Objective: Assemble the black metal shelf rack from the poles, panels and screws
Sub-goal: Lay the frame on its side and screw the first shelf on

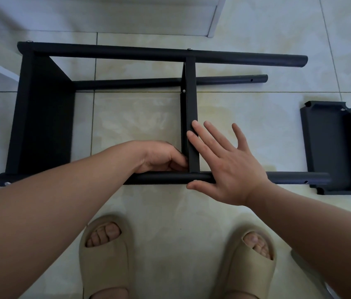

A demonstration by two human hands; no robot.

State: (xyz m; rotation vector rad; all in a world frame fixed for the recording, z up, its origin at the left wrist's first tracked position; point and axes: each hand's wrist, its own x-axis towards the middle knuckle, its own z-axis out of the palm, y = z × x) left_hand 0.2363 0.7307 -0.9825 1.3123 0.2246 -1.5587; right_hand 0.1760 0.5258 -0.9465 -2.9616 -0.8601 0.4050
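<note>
Middle panel (pixel 190 108) stood on edge, long axis running away from the person, near end on the near pole (pixel 159 178). Left hand (pixel 161 156) curled at that joint, contents not discernible; right hand (pixel 226 162) spread flat, bracing the panel's right face

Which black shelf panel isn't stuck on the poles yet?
The black metal panel lying flat on the floor tiles, far right. The left end panel and middle panel stand between the black poles.
</note>
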